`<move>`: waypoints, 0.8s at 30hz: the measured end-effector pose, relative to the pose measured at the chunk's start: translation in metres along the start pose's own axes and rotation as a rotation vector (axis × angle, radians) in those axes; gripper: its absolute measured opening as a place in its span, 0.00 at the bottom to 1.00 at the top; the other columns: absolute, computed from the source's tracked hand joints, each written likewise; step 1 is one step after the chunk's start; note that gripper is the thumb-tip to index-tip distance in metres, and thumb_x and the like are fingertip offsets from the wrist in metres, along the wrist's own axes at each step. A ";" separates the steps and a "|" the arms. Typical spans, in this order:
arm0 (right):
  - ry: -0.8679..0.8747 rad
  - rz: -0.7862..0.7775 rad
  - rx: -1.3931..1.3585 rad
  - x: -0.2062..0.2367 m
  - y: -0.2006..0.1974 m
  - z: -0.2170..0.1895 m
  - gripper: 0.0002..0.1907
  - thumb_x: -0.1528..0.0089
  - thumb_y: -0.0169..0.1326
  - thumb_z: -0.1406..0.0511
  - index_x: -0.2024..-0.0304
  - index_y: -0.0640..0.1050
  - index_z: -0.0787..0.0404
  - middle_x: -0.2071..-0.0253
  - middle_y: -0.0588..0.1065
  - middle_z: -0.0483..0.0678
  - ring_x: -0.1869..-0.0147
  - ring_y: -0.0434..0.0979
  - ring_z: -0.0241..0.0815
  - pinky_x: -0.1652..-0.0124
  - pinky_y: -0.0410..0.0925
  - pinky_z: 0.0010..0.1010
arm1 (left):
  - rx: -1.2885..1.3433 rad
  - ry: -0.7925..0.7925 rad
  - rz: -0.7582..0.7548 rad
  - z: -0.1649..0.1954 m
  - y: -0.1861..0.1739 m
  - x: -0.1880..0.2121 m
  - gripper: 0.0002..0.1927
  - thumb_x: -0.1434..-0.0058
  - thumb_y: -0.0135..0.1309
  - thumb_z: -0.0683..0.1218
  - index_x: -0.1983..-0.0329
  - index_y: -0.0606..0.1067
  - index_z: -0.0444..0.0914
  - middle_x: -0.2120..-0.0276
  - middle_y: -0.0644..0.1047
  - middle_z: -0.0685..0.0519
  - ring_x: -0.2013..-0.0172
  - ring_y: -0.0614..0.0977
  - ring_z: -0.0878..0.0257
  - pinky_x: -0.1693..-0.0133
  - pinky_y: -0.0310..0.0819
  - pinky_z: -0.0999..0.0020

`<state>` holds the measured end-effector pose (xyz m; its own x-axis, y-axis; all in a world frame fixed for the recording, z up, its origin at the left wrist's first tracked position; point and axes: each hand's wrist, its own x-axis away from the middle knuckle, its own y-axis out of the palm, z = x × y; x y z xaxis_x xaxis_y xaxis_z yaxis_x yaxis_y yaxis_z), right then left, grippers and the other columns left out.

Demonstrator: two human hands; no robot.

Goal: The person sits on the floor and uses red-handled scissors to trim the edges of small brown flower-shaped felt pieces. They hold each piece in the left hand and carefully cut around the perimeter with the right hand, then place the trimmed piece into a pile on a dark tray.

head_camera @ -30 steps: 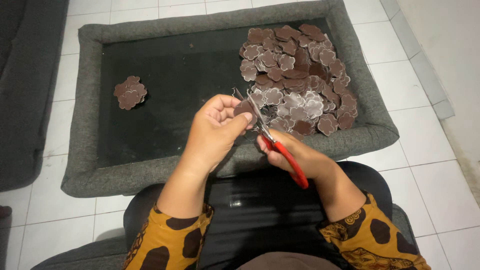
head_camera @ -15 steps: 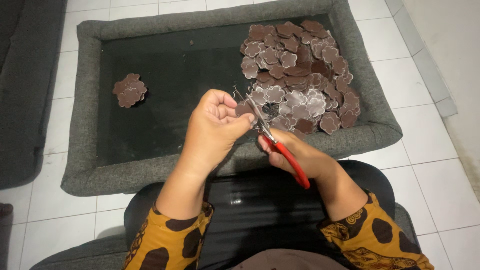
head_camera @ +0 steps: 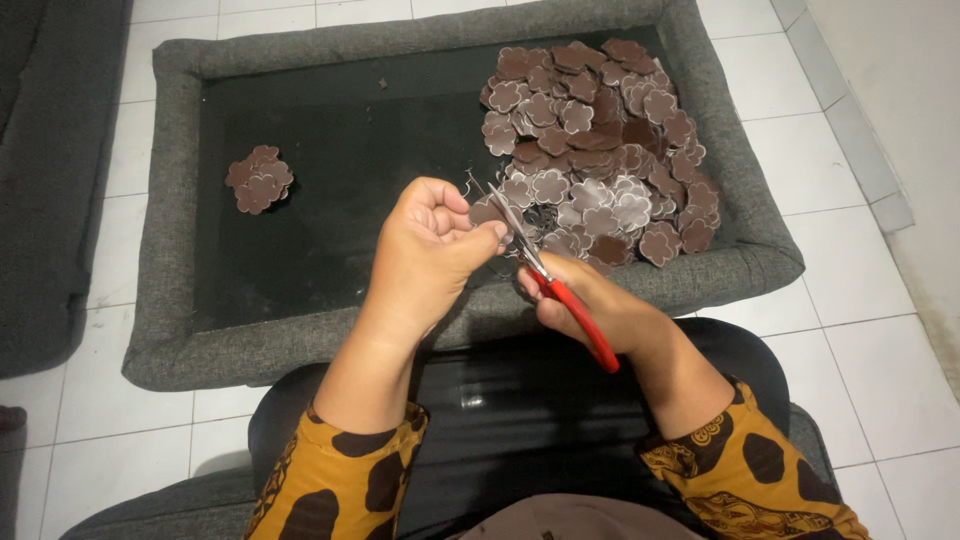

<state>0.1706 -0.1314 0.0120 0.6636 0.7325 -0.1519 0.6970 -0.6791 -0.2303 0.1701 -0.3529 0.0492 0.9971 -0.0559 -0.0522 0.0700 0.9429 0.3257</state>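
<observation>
My left hand [head_camera: 430, 245] pinches a small brown flower-shaped piece [head_camera: 487, 212] between thumb and fingers. In my right hand [head_camera: 590, 305] are red-handled scissors [head_camera: 560, 290], their metal blades pointing up-left and meeting the piece's edge. Both hands hover over the near rim of a grey padded tray [head_camera: 300, 340] with a black floor. A large heap of brown flower-shaped pieces [head_camera: 600, 150] fills the tray's right side. On the tray's left lies a small stack of the same pieces [head_camera: 260, 180].
White tiled floor [head_camera: 840, 350] surrounds the tray. A dark grey cushion edge [head_camera: 50, 180] runs along the left. My lap, covered in black cloth [head_camera: 520, 400], sits below the hands, with orange patterned sleeves on both arms.
Both hands stay in nearly the same place; the left hand has turned the piece slightly against the blades. The heap and small stack are unmoved.
</observation>
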 end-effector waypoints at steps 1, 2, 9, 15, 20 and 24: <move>-0.008 0.001 0.009 0.000 0.000 0.000 0.28 0.35 0.50 0.41 0.60 0.68 0.58 0.65 0.63 0.41 0.60 0.61 0.35 0.61 0.61 0.28 | 0.005 -0.001 0.002 0.000 0.000 0.000 0.16 0.42 0.59 0.31 0.57 0.65 0.33 0.67 0.77 0.49 0.66 0.82 0.65 0.61 0.79 0.74; -0.001 0.003 0.019 0.000 0.000 0.000 0.28 0.35 0.50 0.40 0.61 0.68 0.58 0.66 0.63 0.41 0.61 0.61 0.35 0.61 0.61 0.28 | 0.017 -0.001 -0.002 0.000 0.000 0.000 0.16 0.41 0.59 0.31 0.57 0.65 0.33 0.67 0.77 0.49 0.65 0.83 0.65 0.61 0.79 0.74; 0.008 0.012 0.018 -0.003 0.004 -0.003 0.31 0.36 0.49 0.38 0.57 0.68 0.58 0.65 0.64 0.42 0.61 0.63 0.35 0.61 0.62 0.28 | 0.048 -0.059 -0.011 -0.001 -0.003 0.000 0.15 0.40 0.59 0.33 0.56 0.66 0.32 0.67 0.78 0.48 0.66 0.83 0.65 0.62 0.80 0.73; 0.014 0.033 -0.025 0.000 0.007 -0.001 0.33 0.36 0.49 0.37 0.55 0.69 0.59 0.62 0.65 0.42 0.58 0.64 0.35 0.57 0.62 0.27 | 0.061 -0.107 -0.029 -0.003 -0.002 -0.001 0.15 0.40 0.60 0.34 0.55 0.68 0.33 0.68 0.80 0.49 0.68 0.82 0.66 0.64 0.77 0.74; 0.024 0.039 -0.042 -0.001 0.007 0.004 0.34 0.36 0.48 0.36 0.54 0.69 0.59 0.62 0.65 0.42 0.59 0.64 0.34 0.59 0.63 0.26 | 0.030 -0.139 -0.014 -0.004 0.004 0.001 0.10 0.39 0.60 0.37 0.58 0.71 0.34 0.69 0.80 0.52 0.69 0.81 0.69 0.66 0.75 0.76; 0.027 0.048 -0.110 -0.002 0.009 0.008 0.36 0.37 0.49 0.35 0.56 0.69 0.60 0.64 0.66 0.42 0.62 0.64 0.34 0.62 0.63 0.26 | 0.028 -0.197 -0.014 -0.003 0.007 0.002 0.07 0.39 0.60 0.39 0.61 0.74 0.35 0.70 0.80 0.53 0.70 0.80 0.71 0.66 0.74 0.78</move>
<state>0.1737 -0.1385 0.0024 0.7033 0.6983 -0.1336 0.6885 -0.7158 -0.1166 0.1722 -0.3455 0.0483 0.9825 -0.1349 0.1281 0.0821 0.9322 0.3525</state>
